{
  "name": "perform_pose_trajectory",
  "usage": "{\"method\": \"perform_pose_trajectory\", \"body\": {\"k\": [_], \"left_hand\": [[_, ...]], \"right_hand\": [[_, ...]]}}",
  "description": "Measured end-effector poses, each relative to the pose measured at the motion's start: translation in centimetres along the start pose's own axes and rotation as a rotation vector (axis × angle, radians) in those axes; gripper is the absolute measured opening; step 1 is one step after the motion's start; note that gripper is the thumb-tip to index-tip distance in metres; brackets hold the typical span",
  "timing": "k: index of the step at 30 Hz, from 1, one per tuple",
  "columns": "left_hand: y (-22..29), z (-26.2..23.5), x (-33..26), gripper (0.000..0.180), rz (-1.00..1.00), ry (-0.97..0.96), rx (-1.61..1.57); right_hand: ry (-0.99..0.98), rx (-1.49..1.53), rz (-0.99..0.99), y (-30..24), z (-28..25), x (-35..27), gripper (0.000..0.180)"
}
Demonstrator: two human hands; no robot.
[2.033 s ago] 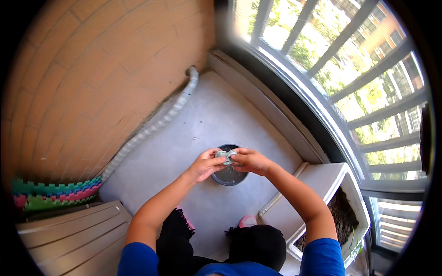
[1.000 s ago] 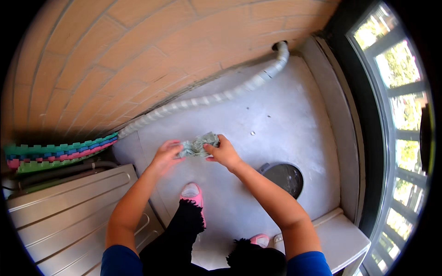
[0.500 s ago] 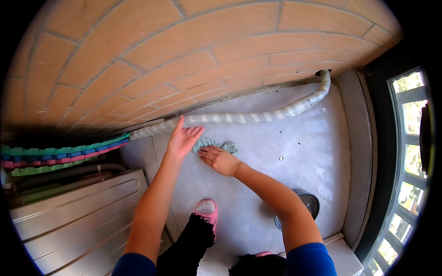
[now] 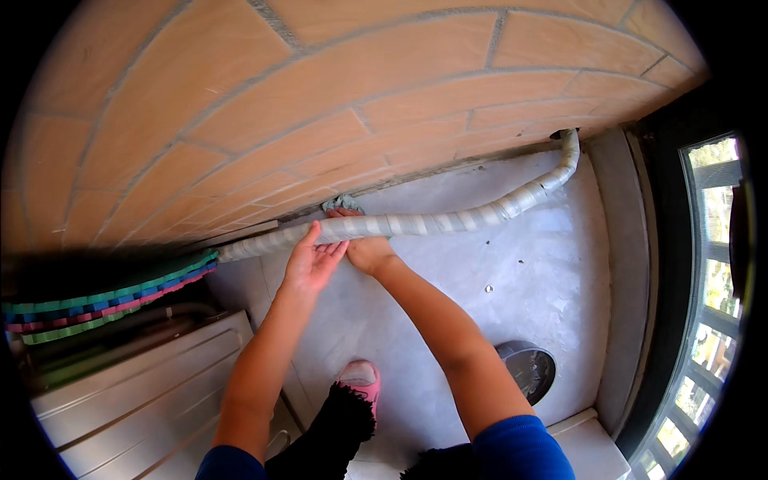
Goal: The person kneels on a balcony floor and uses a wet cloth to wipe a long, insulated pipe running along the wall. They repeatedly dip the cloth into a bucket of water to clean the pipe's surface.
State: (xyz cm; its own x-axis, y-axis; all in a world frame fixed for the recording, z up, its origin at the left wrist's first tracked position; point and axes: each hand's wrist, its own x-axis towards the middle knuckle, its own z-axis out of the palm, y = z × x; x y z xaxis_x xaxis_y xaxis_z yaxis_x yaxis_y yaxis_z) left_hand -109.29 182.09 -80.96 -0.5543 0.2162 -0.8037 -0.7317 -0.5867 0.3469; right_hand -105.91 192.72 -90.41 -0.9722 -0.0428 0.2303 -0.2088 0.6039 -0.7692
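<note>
A long pipe wrapped in whitish tape (image 4: 432,223) runs along the foot of the brick wall. My left hand (image 4: 312,264) holds it from the near side, thumb over the pipe and fingers along its lower edge. My right hand (image 4: 370,253) reaches beneath the pipe, which hides its middle. On the wall side its fingers reappear, pressed on a crumpled grey-green cloth (image 4: 342,203) where floor meets wall.
Stacked coloured foam mats (image 4: 112,294) and a metal-panelled appliance (image 4: 152,360) stand at left. A round grey container (image 4: 528,371) sits on the grey floor (image 4: 448,304) by my right arm. A dark-framed glazed door (image 4: 712,296) is at right.
My right hand has passed under the pipe with the cloth, from the near floor to the wall's foot. The pipe's middle now stands farther from the wall, in my left hand.
</note>
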Motion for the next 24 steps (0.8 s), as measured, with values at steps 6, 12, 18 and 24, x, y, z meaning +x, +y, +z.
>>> {"method": "perform_pose_trajectory", "body": {"k": [6,12,18,24], "left_hand": [[0.4,-0.1,-0.2,0.035,0.003,0.037,0.042],[0.7,-0.4,0.4,0.037,-0.028,0.047,0.018],[0.6,-0.2,0.3,0.036,-0.017,0.038,0.048],[-0.1,0.1,0.4,0.038,0.03,0.063,0.04]], "right_hand": [[0.179,-0.009,0.002,2.9,-4.2,-1.5,0.029],[0.233,-0.327,-0.06,5.8,-8.9,-3.4,0.028],[0.305,-0.412,0.17,7.6,-12.3,-4.8,0.034],[0.393,-0.521,0.309,7.6,-13.1,-5.9,0.037]]}}
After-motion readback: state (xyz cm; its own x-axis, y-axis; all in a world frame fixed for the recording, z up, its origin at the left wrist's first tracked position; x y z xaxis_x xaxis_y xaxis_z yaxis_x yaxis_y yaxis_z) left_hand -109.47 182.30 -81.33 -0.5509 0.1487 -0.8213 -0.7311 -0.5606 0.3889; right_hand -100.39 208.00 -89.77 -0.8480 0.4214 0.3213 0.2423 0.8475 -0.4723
